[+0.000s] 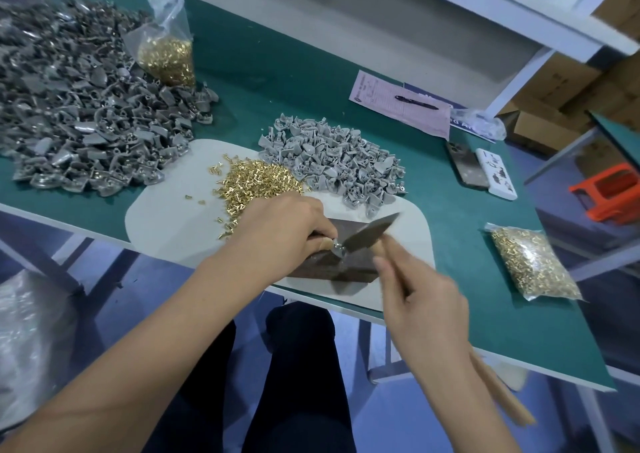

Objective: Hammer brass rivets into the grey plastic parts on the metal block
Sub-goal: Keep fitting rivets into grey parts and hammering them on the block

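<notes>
My left hand pinches a small grey plastic part and holds it on the dark metal block near the table's front edge. My right hand grips the wooden handle of a hammer, whose blurred metal head hangs just over the part. Behind my left hand, loose brass rivets lie heaped on a pale mat. A pile of light grey plastic parts lies behind the block.
A large heap of darker grey parts fills the table's left. Bags of brass rivets stand at the back and lie at the right. A paper with a pen, a phone and a white box lie far right.
</notes>
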